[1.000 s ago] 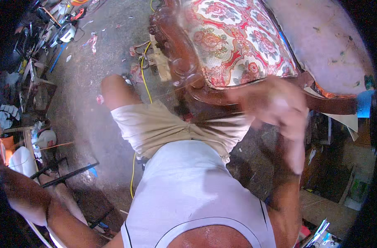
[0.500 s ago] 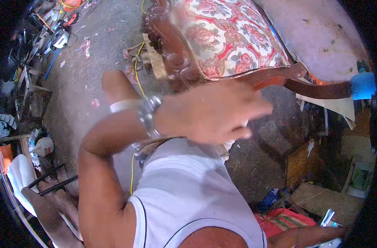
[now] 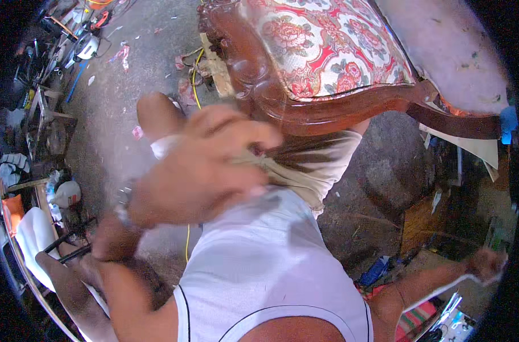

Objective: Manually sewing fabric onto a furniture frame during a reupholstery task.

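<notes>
My left hand (image 3: 205, 165) is blurred over my lap and shirt, below the carved wooden chair frame (image 3: 333, 117); its fingers are curled but apart, with nothing visible in them. A floral padded seat (image 3: 336, 48) sits within that frame. My right hand (image 3: 484, 265) is out at the lower right, small and smeared near the clutter; whether its fingers hold anything cannot be made out. My knee (image 3: 157, 111) and beige shorts (image 3: 325, 157) show below the chair.
Tools and scraps (image 3: 71, 48) line the left side, with a white jug (image 3: 67, 195) and orange item (image 3: 13, 214) lower down. A yellow cord (image 3: 188, 245) crosses the concrete floor (image 3: 105, 148). A pale padded panel (image 3: 442, 51), boards (image 3: 422, 222) and a blue item (image 3: 376, 271) are at right.
My right hand left the chair frame and swung down to the lower right. My left hand rose from the lower left across my middle, then shifted slightly leftward over my lap.
</notes>
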Tool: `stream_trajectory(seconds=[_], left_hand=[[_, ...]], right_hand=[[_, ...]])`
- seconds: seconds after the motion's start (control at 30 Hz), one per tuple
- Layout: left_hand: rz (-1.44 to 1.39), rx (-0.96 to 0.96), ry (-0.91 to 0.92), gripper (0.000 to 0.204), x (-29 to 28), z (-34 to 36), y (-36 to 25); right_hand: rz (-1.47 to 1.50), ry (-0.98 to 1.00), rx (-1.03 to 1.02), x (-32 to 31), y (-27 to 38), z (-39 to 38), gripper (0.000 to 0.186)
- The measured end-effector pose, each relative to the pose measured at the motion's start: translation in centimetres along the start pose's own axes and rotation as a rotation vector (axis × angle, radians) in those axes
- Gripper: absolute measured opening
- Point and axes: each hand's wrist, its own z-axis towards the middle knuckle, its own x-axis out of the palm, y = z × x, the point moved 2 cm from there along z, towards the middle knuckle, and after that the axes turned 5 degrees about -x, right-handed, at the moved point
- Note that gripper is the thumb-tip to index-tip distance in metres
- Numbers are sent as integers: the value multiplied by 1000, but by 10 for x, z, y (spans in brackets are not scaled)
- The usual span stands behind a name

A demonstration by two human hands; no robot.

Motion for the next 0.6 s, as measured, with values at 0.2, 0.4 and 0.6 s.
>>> stream_trajectory(seconds=[0.2,0.4,0.6], left_hand=[[-643,484,-421,17,88,68,-33],[-809,352,-478,20,118,55,-48],[-478,269,-434,13,126,62,-59]], right_hand=[[1303,564,582,33,297,1,28],[1511,970,181,21,457,47,22],[1883,1217,-291,41,514,74,19]])
